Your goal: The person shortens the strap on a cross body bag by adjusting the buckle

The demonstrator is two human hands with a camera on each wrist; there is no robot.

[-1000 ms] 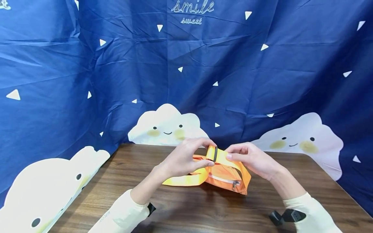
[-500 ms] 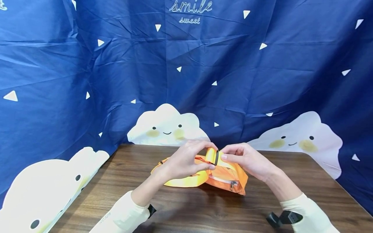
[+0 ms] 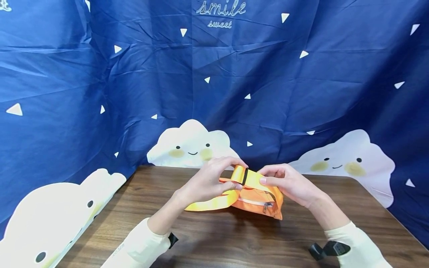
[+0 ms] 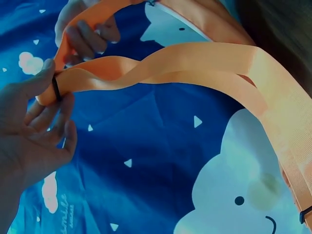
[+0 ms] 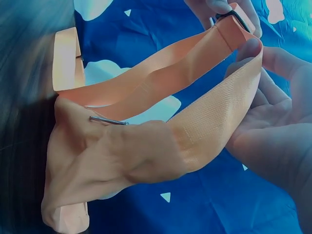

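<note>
An orange waist bag (image 3: 256, 211) with a pale zipper hangs low over the table in the head view. Its yellow-orange strap (image 3: 253, 179) loops above it and passes through a black slider buckle (image 3: 245, 176). My left hand (image 3: 207, 182) pinches the strap at the buckle between thumb and fingers. To the right of the buckle, my right hand (image 3: 292, 184) pinches the strap between thumb and fingertips. Close up in the left wrist view, the doubled strap (image 4: 195, 58) runs away from the buckle. The right wrist view shows the strap joining the bag's crumpled fabric (image 5: 126, 156).
The brown wood-grain table (image 3: 207, 238) lies under both hands. Behind it hangs a dark blue curtain (image 3: 167, 82) printed with clouds and small triangles. A black wrist device (image 3: 330, 249) sits at the right sleeve.
My hands came closer together half a second ago and are now farther apart again. The buckle has shifted slightly left, and the bag hangs a little higher.
</note>
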